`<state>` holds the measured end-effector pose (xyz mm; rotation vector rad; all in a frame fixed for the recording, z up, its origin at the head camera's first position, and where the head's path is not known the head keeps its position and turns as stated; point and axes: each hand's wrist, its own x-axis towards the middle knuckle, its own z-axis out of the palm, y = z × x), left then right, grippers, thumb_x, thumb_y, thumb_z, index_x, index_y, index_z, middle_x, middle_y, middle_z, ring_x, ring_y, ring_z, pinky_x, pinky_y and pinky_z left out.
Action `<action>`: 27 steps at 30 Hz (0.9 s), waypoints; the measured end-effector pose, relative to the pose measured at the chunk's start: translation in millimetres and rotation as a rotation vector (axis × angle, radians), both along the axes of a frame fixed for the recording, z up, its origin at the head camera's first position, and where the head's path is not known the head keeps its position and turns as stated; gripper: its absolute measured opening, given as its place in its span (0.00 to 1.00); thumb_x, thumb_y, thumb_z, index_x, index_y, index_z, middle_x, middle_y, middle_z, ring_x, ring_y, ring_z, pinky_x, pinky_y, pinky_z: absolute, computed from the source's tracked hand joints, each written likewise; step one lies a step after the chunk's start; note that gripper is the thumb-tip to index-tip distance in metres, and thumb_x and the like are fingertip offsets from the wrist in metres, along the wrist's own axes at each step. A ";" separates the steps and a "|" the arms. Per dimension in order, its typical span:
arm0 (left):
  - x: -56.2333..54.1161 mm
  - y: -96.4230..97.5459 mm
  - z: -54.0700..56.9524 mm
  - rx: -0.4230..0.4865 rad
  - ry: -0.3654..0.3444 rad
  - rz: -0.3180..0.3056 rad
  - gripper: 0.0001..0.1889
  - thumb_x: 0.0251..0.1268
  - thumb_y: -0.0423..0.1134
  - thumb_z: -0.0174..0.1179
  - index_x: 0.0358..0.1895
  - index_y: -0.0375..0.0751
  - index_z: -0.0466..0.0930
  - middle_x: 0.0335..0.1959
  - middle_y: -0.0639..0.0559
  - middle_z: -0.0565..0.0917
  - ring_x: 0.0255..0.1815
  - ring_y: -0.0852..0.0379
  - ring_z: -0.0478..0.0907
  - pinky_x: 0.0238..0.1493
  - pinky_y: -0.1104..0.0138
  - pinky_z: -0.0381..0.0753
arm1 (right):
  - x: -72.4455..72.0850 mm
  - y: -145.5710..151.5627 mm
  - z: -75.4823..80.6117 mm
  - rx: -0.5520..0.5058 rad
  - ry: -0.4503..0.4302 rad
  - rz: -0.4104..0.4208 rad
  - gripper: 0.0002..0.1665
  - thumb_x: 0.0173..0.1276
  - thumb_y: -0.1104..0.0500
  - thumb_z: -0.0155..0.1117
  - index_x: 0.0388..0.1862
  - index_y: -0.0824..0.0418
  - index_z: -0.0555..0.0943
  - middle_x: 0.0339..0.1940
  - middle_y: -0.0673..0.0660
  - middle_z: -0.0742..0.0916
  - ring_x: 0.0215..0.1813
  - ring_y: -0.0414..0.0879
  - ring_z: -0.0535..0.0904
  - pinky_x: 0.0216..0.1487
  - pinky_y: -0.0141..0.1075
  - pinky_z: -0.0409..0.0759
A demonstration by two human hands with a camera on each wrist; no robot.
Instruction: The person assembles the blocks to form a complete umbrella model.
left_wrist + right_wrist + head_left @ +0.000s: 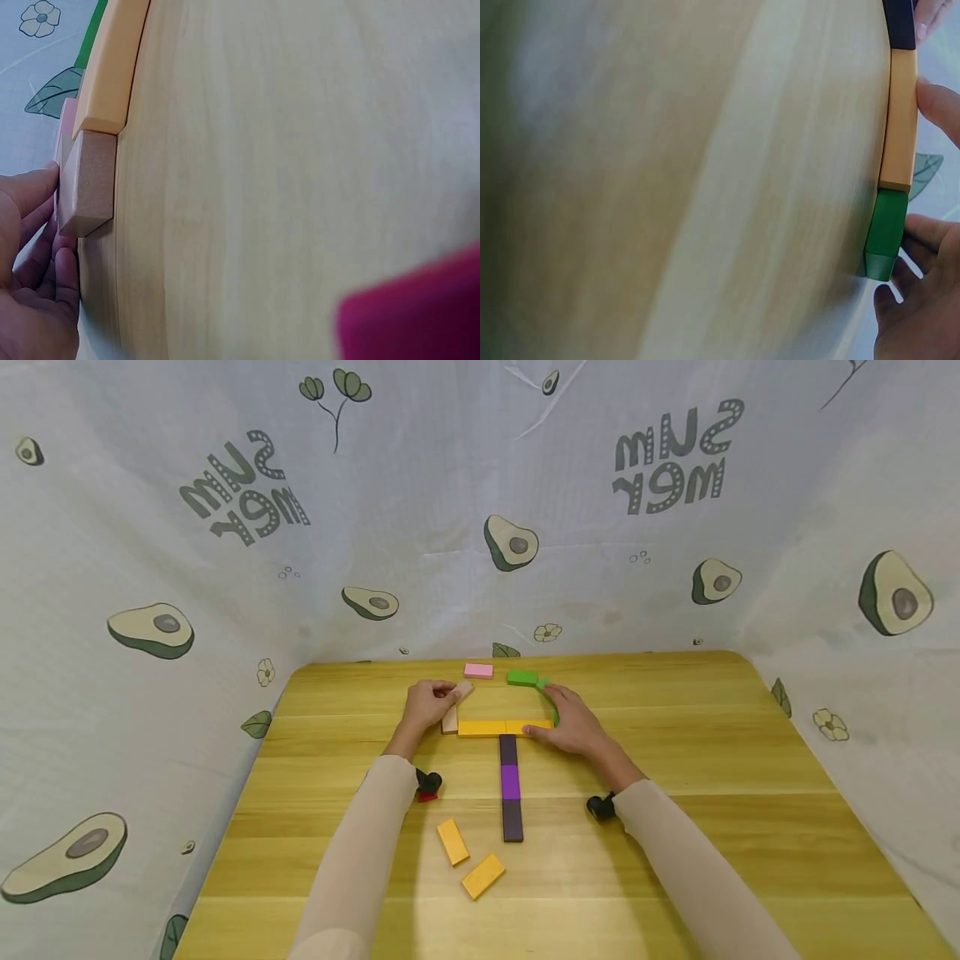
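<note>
In the head view my left hand [429,704] pinches a slanted beige block [464,690], whose lower end meets another beige block [450,722]. A row of two yellow blocks [482,728] runs right from there. My right hand [573,723] rests on the right side with fingers spread, its fingertips at a green block [543,684] and its thumb on the right yellow block [517,727]. The right wrist view shows a green block [887,225] against the end of the yellow block [900,124]. The right palm partly hides the green side.
Behind lie a pink block [478,671] and a green block [522,677], with a gap between them. A column of dark purple [512,821] and bright purple [510,782] blocks runs toward me. Two loose yellow blocks [453,842] lie nearer. Printed cloth [450,485] surrounds the wooden table [675,877].
</note>
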<state>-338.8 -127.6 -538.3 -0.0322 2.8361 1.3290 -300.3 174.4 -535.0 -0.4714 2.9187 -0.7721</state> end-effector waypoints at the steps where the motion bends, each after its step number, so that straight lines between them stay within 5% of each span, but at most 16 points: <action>1: -0.5 0.2 -0.1 -0.001 -0.001 -0.001 0.17 0.73 0.47 0.64 0.57 0.41 0.88 0.49 0.44 0.89 0.48 0.50 0.83 0.49 0.61 0.85 | -0.6 0.3 -0.5 -0.004 0.003 0.003 0.60 0.64 0.32 0.67 0.82 0.65 0.59 0.83 0.66 0.63 0.82 0.66 0.57 0.79 0.64 0.61; 16: -2.3 0.8 -0.1 -0.021 0.013 -0.025 0.19 0.74 0.48 0.63 0.59 0.41 0.87 0.53 0.43 0.88 0.52 0.49 0.85 0.53 0.59 0.86 | -8.9 3.8 -4.9 -0.016 0.008 0.024 0.59 0.64 0.34 0.69 0.82 0.64 0.59 0.83 0.65 0.63 0.83 0.66 0.56 0.79 0.63 0.60; 27: -8.7 0.9 8.6 0.030 -0.066 -0.025 0.21 0.74 0.49 0.63 0.61 0.41 0.85 0.53 0.44 0.87 0.53 0.49 0.82 0.54 0.59 0.85 | -8.5 5.5 -4.0 -0.014 0.013 0.030 0.59 0.64 0.32 0.69 0.82 0.64 0.59 0.83 0.65 0.63 0.83 0.66 0.57 0.79 0.63 0.61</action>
